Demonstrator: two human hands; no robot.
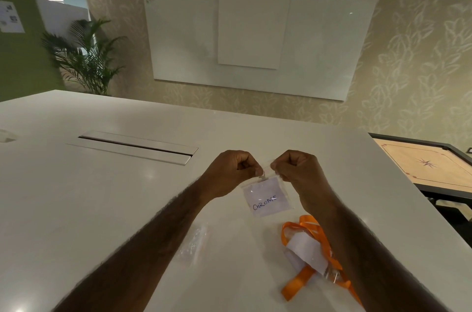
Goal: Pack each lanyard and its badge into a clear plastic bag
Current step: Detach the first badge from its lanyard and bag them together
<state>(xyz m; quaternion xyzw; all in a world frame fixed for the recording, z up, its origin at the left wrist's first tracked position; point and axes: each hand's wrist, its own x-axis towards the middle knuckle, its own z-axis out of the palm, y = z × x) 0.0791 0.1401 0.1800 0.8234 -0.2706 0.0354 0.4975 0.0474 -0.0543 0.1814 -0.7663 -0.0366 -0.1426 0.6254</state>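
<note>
**Badge pinched at its top edge by both hands**

Table (102,196), white and broad, fills the lower half of the frame. On the patterned wall behind it hangs a whiteboard (184,38) in the upper centre, with a taller white panel set over its middle. A carrom board (421,166) shows at the right edge, and a green plant (86,61) stands at the upper left. A long cable slot (138,146) is set into the table left of centre.

Two bare forearms come up from the bottom edge and meet just below the centre of the frame. The left hand (229,171) and the right hand (298,171) are both curled like fists, close together. Each one pinches, between thumb and fingertip, one top corner of the badge (267,196). This badge is a white card with the word "CHROME" inside a clear cover. It hangs below the two hands, above the table, a little tilted.

At the lower right, an orange lanyard (297,282) lies in loops on the table, partly hidden by the right forearm. A second white card (306,250) lies on top of it. A clear plastic bag (192,242) lies flat at the lower centre, just beside the left forearm.
</note>
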